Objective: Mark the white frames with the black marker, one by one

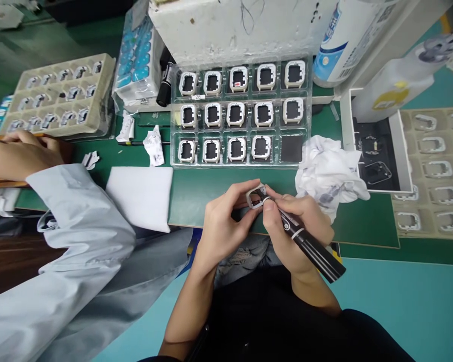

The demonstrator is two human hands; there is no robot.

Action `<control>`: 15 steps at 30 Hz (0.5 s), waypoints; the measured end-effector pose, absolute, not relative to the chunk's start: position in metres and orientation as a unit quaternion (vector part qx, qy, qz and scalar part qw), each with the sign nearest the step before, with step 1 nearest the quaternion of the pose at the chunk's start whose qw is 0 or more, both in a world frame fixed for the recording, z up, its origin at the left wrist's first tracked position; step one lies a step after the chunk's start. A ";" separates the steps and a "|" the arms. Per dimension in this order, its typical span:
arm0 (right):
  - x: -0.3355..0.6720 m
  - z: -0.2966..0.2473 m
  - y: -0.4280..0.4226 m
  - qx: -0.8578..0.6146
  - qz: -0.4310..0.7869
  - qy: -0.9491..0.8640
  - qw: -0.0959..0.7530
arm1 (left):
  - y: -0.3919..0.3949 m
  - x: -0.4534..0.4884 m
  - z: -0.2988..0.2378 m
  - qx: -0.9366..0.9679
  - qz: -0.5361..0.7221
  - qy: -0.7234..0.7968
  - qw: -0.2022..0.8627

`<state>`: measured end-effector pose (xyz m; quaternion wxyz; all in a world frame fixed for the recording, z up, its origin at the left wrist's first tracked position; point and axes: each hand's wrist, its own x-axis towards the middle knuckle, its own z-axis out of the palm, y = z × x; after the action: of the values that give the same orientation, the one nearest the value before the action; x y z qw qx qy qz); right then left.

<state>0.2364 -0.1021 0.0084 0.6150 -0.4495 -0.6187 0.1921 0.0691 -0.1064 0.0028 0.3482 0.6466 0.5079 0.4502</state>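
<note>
Near the table's front edge, my left hand [226, 218] pinches a small silver watch case [253, 197] with a squarish opening. My right hand [300, 226] is closed around a black marker pen [309, 246] with silver bands. The pen's front end meets the right side of the case; its tip is hidden by the case and my fingers. Behind my hands lies a clear plastic tray [241, 164] holding rows of similar white-silver cases, such as the case [261, 147] in the front row. The tray's front right pocket [291, 148] shows only its dark bottom.
A crumpled white cloth [330, 173] lies right of my hands, beside a white box [396, 151] of small parts. Bottles [334, 45] stand behind. A white foam sheet [139, 196] lies left, near a co-worker's sleeve [79, 216]. Beige trays [403, 231] with frames sit right.
</note>
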 end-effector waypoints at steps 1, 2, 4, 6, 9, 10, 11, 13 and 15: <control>0.236 0.008 -0.102 -0.448 0.190 -0.620 0.615 | -0.107 0.069 0.002 0.646 0.450 0.509 0.348; 0.236 0.008 -0.102 -0.450 0.189 -0.619 0.616 | -0.107 0.069 0.002 0.646 0.450 0.509 0.347; 0.236 0.008 -0.103 -0.455 0.185 -0.613 0.619 | -0.107 0.069 0.002 0.646 0.450 0.509 0.347; 0.236 0.007 -0.103 -0.458 0.180 -0.610 0.621 | -0.107 0.069 0.002 0.647 0.448 0.510 0.348; 0.236 0.007 -0.102 -0.456 0.177 -0.616 0.618 | -0.106 0.069 0.003 0.650 0.445 0.508 0.349; 0.236 0.007 -0.102 -0.456 0.177 -0.618 0.615 | -0.106 0.069 0.003 0.651 0.444 0.507 0.349; 0.237 0.007 -0.102 -0.455 0.178 -0.620 0.614 | -0.106 0.069 0.003 0.651 0.444 0.507 0.349; 0.237 0.007 -0.103 -0.456 0.186 -0.618 0.613 | -0.106 0.068 0.003 0.649 0.444 0.507 0.354; 0.236 0.006 -0.103 -0.451 0.195 -0.610 0.622 | -0.106 0.067 0.002 0.643 0.446 0.504 0.366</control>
<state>0.2363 -0.1026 0.0065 0.6222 -0.4506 -0.6099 0.1947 0.0674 -0.1058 0.0024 0.3657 0.6427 0.5040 0.4463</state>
